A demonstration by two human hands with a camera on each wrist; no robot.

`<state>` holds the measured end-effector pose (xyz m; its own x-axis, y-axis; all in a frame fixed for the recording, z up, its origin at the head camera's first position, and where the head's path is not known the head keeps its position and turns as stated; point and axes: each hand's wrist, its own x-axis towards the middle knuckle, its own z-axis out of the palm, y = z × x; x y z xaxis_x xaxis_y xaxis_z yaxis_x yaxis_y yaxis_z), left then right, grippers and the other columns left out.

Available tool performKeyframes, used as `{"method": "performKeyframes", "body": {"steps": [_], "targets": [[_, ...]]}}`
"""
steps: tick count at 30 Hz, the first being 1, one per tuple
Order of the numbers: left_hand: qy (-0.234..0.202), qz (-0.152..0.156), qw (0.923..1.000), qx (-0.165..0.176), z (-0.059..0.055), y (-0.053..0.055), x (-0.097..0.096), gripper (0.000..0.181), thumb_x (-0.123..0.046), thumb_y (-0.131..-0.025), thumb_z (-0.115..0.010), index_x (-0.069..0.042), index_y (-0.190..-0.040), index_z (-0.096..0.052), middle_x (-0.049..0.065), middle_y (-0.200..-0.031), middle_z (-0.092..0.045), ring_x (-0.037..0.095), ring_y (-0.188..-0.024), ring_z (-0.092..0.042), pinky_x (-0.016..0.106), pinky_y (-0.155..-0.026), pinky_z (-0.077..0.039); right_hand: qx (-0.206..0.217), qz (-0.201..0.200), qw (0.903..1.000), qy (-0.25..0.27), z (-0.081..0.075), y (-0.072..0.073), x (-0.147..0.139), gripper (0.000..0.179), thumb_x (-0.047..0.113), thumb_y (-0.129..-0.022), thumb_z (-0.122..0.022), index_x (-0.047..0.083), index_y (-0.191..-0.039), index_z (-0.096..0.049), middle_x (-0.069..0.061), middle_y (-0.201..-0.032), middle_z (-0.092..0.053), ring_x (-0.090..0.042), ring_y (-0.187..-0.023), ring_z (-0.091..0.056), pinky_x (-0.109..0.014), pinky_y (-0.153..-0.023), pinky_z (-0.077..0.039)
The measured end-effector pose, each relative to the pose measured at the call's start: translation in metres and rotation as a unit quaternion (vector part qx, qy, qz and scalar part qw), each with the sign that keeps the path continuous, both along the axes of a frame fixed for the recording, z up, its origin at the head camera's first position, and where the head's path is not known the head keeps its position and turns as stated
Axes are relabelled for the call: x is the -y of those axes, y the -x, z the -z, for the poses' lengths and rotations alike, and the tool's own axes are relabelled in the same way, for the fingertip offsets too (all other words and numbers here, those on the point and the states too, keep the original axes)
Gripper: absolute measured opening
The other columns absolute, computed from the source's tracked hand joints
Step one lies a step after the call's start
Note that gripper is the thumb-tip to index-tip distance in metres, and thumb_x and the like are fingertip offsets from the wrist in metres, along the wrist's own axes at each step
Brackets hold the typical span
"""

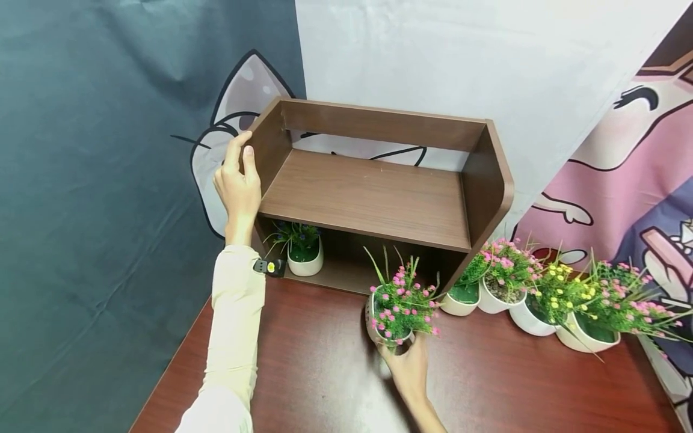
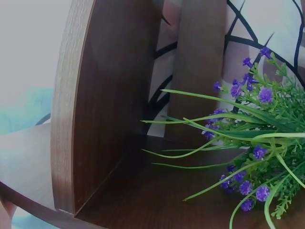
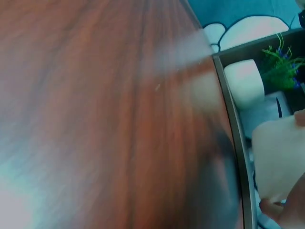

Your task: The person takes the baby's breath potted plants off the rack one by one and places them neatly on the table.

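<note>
My right hand (image 1: 407, 367) grips the white pot of a potted plant with pink flowers (image 1: 400, 307), thumb and fingers at its near side. The held plant overlaps the front of the shelf's lower level in the head view; its white pot (image 3: 276, 157) shows at the right wrist view's edge. My left hand (image 1: 237, 183) rests at the left side panel of a brown wooden shelf (image 1: 368, 192), fingers lightly bent and thumb raised. Inside the lower level, at its left end, stands a white-potted plant (image 1: 305, 255); its flowers (image 2: 248, 90) look purple in the left wrist view.
Several white-potted plants line the table to the shelf's right, among them one with pink flowers (image 1: 506, 270) and one with yellow flowers (image 1: 560, 291). The reddish-brown table (image 1: 308, 349) extends in front. Printed cloth (image 1: 119, 180) hangs behind and at the sides.
</note>
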<state>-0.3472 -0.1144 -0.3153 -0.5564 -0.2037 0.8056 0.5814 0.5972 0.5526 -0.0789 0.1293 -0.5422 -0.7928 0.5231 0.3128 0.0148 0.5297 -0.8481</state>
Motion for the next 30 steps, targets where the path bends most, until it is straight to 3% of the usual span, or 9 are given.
{"method": "performKeyframes", "body": {"steps": [4, 7, 14, 18, 24, 30], "targets": [[0.0, -0.002, 1.0, 0.006, 0.001, 0.001, -0.001, 0.027, -0.028, -0.089, -0.044, -0.025, -0.111, -0.058, -0.017, -0.111, -0.055, 0.024, -0.083, -0.058, 0.037, -0.07, -0.039, 0.006, 0.006, 0.9999, 0.008, 0.004, -0.015, -0.014, 0.088, 0.028, -0.056, -0.079, 0.02, -0.13, -0.031, -0.007, -0.121, -0.044, -0.026, -0.108, -0.044, -0.042, -0.087, -0.032], [0.002, -0.003, 0.9999, 0.011, 0.001, 0.001, -0.002, 0.027, -0.029, -0.089, -0.043, -0.025, -0.111, -0.058, -0.017, -0.111, -0.054, 0.024, -0.082, -0.058, 0.036, -0.07, -0.039, -0.003, 0.005, 0.9998, 0.02, 0.005, -0.025, -0.026, 0.088, 0.021, -0.056, -0.079, 0.019, -0.129, -0.031, -0.006, -0.121, -0.044, -0.024, -0.107, -0.044, -0.038, -0.087, -0.033], [0.001, 0.001, 0.9999, 0.01, 0.002, 0.003, -0.006, 0.027, -0.03, -0.089, -0.043, -0.026, -0.111, -0.058, -0.018, -0.111, -0.054, 0.025, -0.08, -0.058, 0.036, -0.07, -0.039, 0.019, 0.084, 0.9959, -0.025, 0.005, -0.045, -0.058, 0.084, 0.021, -0.05, -0.081, 0.006, -0.121, -0.04, -0.015, -0.114, -0.048, -0.034, -0.103, -0.046, -0.048, -0.083, -0.032], [-0.001, 0.002, 1.0, 0.008, 0.002, 0.003, -0.009, 0.027, -0.029, -0.089, -0.043, -0.026, -0.111, -0.058, -0.018, -0.111, -0.054, 0.026, -0.078, -0.058, 0.037, -0.069, -0.039, 0.038, 0.109, 0.9928, -0.035, 0.005, -0.052, -0.075, 0.08, 0.02, -0.05, -0.081, 0.003, -0.118, -0.042, -0.018, -0.111, -0.049, -0.037, -0.102, -0.045, -0.048, -0.082, -0.032], [0.003, -0.007, 0.9999, 0.007, 0.001, 0.002, -0.006, 0.027, -0.03, -0.089, -0.043, -0.025, -0.111, -0.058, -0.018, -0.11, -0.054, 0.026, -0.075, -0.057, 0.037, -0.068, -0.038, 0.06, 0.125, 0.9899, -0.028, 0.008, -0.054, -0.092, 0.077, 0.019, -0.051, -0.08, 0.006, -0.117, -0.042, -0.016, -0.109, -0.05, -0.036, -0.101, -0.046, -0.047, -0.081, -0.033], [-0.009, -0.009, 0.9998, 0.012, 0.001, 0.001, -0.001, 0.026, -0.029, -0.089, -0.043, -0.027, -0.11, -0.058, -0.022, -0.109, -0.053, 0.024, -0.076, -0.057, 0.037, -0.068, -0.038, 0.043, 0.115, 0.9911, -0.053, 0.013, -0.048, -0.1, 0.078, 0.018, -0.051, -0.08, 0.006, -0.118, -0.042, -0.016, -0.108, -0.05, -0.033, -0.101, -0.046, -0.045, -0.082, -0.033]]}}
